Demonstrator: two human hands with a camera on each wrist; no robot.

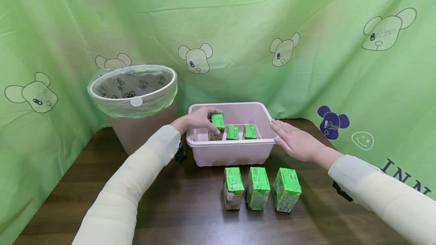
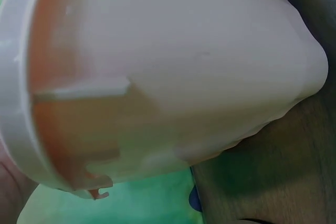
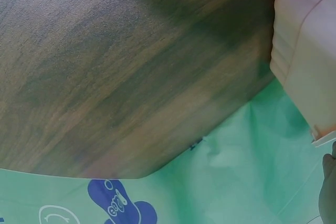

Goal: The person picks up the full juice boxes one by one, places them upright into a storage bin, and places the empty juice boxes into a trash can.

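Head view: I see the left hand (image 1: 200, 119) gripping 1 green-topped carton (image 1: 217, 119) between thumb and fingers, inside the left part of the pink tub (image 1: 233, 155). 2 tub cartons (image 1: 233, 132) sit to its right. The right hand (image 1: 299, 141) is narrow, fingers straight, at the tub's right rim. 3 counter cartons (image 1: 258, 189) stand near me on the brown counter (image 1: 184, 211); a lined bin (image 1: 137, 129) stands far left.

lined bin (image 1: 143, 128), green curtain (image 1: 238, 10), brown table (image 1: 184, 203)
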